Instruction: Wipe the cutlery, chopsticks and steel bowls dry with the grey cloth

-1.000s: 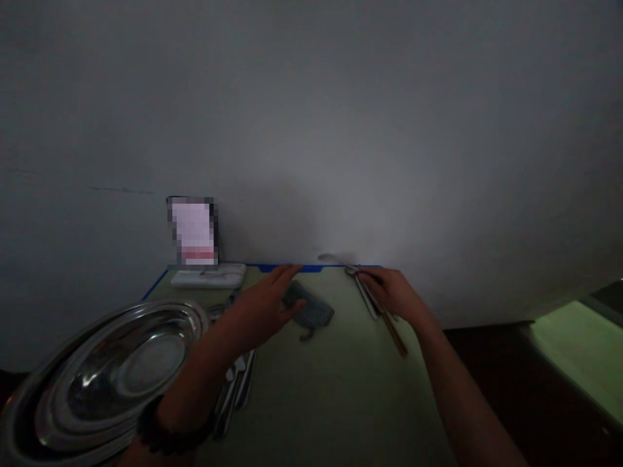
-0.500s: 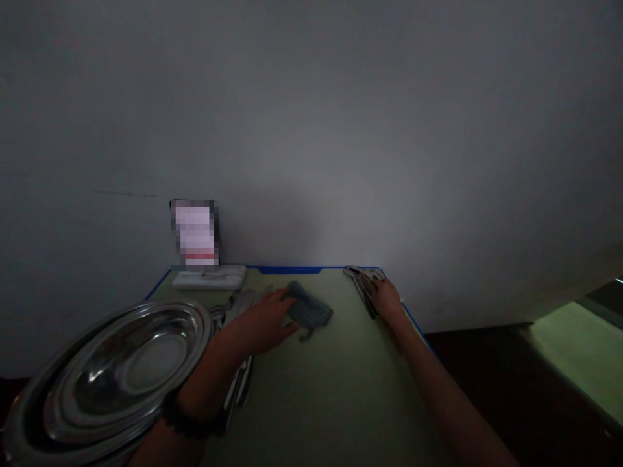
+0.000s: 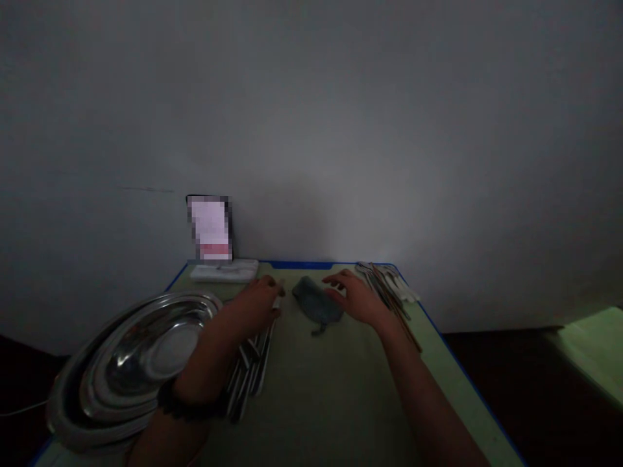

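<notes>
On the green table [image 3: 331, 389], my left hand [image 3: 257, 306] rests at the top of a row of steel cutlery [image 3: 250, 373]. Its fingers are curled round the pale end of one piece. A crumpled grey cloth [image 3: 315, 305] lies just right of that hand. On the cloth's right edge is my right hand [image 3: 357, 299], held flat with the fingers spread and nothing in it. A second bundle of cutlery and sticks [image 3: 389, 290] lies beyond that hand, by the table's right edge.
Stacked oval steel platters [image 3: 131, 363] fill the near left corner. A flat white tray [image 3: 224, 271] and an upright card [image 3: 210, 227] stand at the back against the grey wall. The table has a blue rim [image 3: 302, 264]. The light is dim.
My right hand left the cutlery bundle at the right edge and came left to the cloth. My left hand slid off the cloth to the left-hand cutlery and closed there.
</notes>
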The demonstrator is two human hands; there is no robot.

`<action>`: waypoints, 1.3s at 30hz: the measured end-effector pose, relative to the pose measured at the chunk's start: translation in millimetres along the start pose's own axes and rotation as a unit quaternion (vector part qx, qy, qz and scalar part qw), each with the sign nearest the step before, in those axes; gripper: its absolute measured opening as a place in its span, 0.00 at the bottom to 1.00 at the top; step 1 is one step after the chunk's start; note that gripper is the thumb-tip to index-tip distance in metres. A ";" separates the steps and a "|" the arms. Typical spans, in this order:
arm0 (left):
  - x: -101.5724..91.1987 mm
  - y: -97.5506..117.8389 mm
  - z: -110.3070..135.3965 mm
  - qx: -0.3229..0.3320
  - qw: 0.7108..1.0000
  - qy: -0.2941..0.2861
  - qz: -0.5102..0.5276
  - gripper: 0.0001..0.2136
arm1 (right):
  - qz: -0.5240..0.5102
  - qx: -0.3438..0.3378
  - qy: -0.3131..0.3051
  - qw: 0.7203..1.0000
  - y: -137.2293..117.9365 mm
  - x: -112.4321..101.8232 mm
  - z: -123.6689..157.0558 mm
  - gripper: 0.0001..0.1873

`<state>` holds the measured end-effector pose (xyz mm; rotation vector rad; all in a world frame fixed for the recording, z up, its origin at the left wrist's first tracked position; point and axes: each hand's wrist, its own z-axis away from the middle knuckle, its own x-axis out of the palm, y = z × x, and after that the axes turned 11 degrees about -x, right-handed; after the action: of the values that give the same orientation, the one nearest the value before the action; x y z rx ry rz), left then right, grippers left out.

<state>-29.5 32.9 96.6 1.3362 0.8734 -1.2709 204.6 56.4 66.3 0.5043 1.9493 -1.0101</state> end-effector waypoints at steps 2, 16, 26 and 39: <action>-5.1 -9.4 2.3 -0.019 0.999 -0.032 0.012 0.13 | -0.007 -0.006 -0.099 0.995 -21.9 -0.1 -8.1 0.17; 39.5 34.7 37.4 -0.144 0.984 -0.054 -0.089 0.22 | 0.006 0.056 -0.191 0.980 -14.8 34.0 -18.3 0.17; 62.9 24.9 27.7 -0.142 0.987 0.040 -0.059 0.23 | -0.020 0.046 -0.177 0.983 -9.7 36.2 -16.2 0.14; 66.7 16.5 16.9 -0.088 0.990 0.063 -0.095 0.16 | -0.025 0.050 -0.176 0.983 -5.2 35.2 -18.0 0.12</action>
<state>-5.7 3.6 36.7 1.2240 1.1979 -1.2314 172.7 66.7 44.7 0.3071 1.6092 -1.1481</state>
